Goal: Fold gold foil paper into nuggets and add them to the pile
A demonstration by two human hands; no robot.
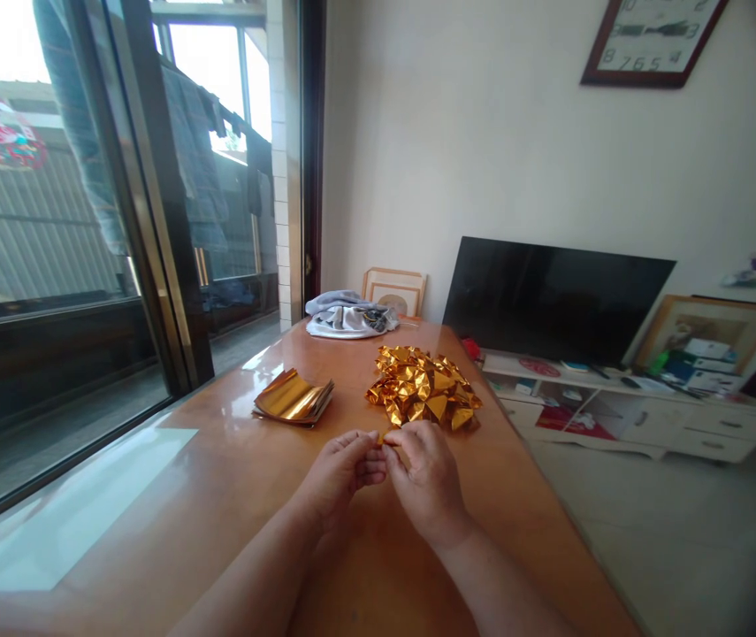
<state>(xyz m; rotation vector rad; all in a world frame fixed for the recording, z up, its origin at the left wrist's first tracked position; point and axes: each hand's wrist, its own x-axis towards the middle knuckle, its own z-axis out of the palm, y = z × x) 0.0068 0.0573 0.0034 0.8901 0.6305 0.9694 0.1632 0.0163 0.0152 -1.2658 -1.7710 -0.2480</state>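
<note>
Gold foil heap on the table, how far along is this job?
Done: a heap of folded gold foil pieces sits on the wooden table. In hand: the left hand and right hand pinch a small gold foil piece. Left: a stack of gold foil sheets lies beside the heap, apparently unfolded.

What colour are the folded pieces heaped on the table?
The heap of folded foil pieces is shiny gold; it shows best in the head view.
</note>
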